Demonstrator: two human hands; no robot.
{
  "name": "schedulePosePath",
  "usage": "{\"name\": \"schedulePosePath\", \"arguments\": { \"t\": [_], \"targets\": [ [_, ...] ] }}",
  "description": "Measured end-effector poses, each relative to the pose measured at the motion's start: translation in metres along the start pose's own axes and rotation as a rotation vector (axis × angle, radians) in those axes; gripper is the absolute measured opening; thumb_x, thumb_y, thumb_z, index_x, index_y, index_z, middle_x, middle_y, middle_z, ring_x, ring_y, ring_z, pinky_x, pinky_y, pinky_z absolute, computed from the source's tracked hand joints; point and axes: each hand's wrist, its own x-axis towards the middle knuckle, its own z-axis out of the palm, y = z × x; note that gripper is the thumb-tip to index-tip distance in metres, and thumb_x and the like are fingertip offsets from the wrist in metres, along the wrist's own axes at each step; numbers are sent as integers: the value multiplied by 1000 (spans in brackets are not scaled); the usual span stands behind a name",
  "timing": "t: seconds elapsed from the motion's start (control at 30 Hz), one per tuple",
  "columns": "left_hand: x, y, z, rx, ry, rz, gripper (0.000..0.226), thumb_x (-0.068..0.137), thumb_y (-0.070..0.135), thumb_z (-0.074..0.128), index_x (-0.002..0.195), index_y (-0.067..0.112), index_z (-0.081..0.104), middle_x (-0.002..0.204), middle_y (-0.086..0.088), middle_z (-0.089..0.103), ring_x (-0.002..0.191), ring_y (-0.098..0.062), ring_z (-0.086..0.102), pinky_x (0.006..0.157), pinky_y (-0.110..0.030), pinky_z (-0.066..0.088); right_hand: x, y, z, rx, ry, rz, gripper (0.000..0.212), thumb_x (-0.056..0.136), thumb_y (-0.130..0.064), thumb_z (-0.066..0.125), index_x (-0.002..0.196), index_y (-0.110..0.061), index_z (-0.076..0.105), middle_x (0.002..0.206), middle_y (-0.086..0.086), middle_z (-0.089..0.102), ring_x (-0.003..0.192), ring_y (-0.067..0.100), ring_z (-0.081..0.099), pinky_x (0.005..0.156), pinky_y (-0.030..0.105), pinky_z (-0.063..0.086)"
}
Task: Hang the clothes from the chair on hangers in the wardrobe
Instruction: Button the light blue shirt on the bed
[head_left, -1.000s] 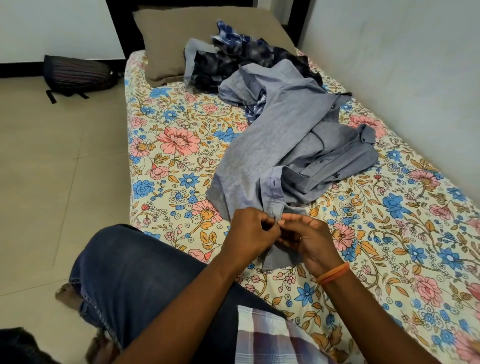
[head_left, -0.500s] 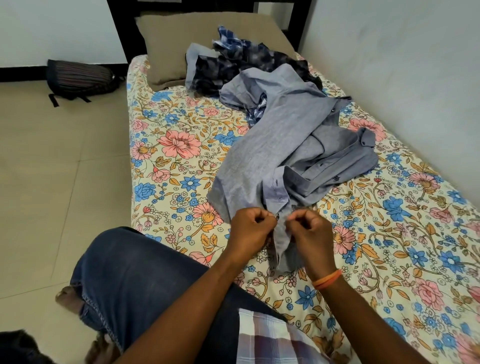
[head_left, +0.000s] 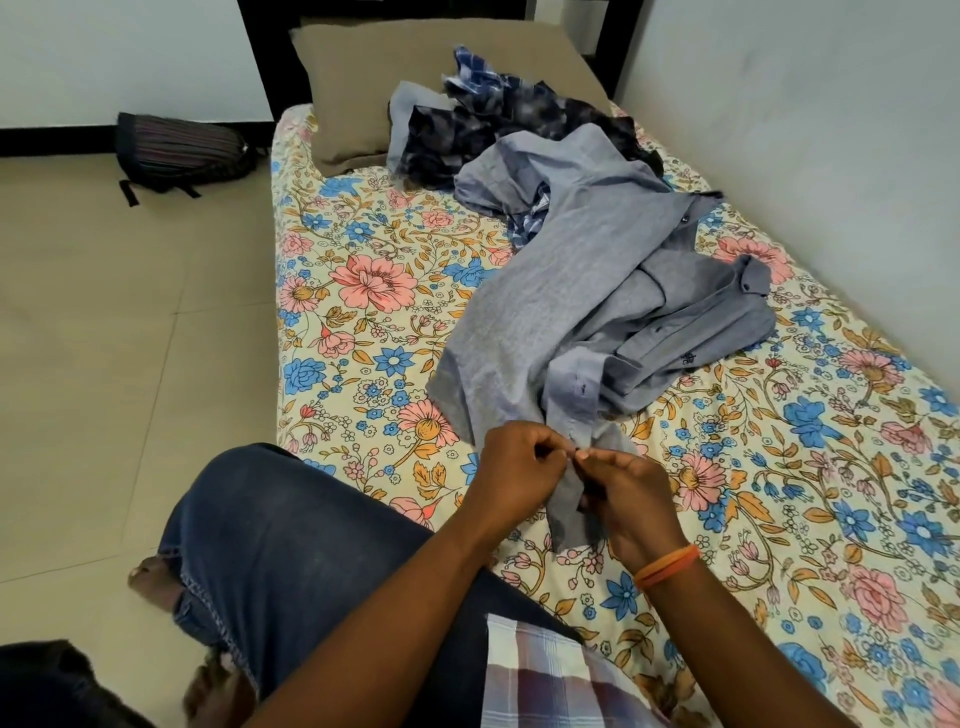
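A: Head view looks down on a bed (head_left: 363, 332) with a floral sheet. What are the hands doing?

B: Both pinch the near tip of the grey shirt (head_left: 561, 291), just below centre frame. The left hand (head_left: 514, 475) has its fingers curled onto the placket edge from the left; the right hand (head_left: 631, 501) meets it from the right, fingertips touching the same strip of cloth. Each grip is narrow, closed on fabric. It looks like work on a button, though the button itself is too small to make out.

A: And how does the shirt lie from them?

B: Its long axis runs away from the hands, up and to the right across the bed, toward the collar (head_left: 753, 275) near the wall. Only the hem end is lifted; the rest lies flat and rumpled.

A: Which hand is nearer the body of it?

B: Neither clearly; they sit level, either side of the placket. The next button, I judge, lies farther up that strip, so both would travel upward along it.

A: Other clothes?

B: A dark checked pile (head_left: 498, 119) lies beyond, against the pillow (head_left: 353, 78), at upper centre. No hanger or wardrobe shows.
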Motion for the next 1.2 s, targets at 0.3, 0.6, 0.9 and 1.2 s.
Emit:
{"name": "schedulePosePath", "arguments": {
  "t": [0.3,0.6,0.9,1.2],
  "targets": [
    [6,-15,-11,158,260,-45,16,89,9,62,85,16,76,80,6,71,68,-4,65,65,-19,53,-5,15,-9,-335,-135,-216,17,90,-22,71,80,-8,73,75,11,72,67,15,63,66,34,54],
    [20,-21,0,283,177,-12,27,86,6,57,61,13,64,60,2,63,55,-10,58,57,-35,47,2,13,-2,-255,15,-328,11,90,-14,70,82,-6,73,77,15,71,66,16,59,63,33,52],
    [16,-12,-6,227,64,-65,21,93,6,54,74,7,62,75,-5,64,68,-16,60,62,-28,44,10,20,34,-337,170,-514,16,86,-5,68,72,-9,67,66,-3,64,61,0,58,58,11,43],
    [12,-9,-10,73,31,-103,21,98,12,54,81,15,67,69,9,62,56,0,56,54,-12,42,6,26,35,-322,148,-588,16,88,-12,71,78,-24,68,78,-5,67,74,8,64,69,27,55]
  ]
}}
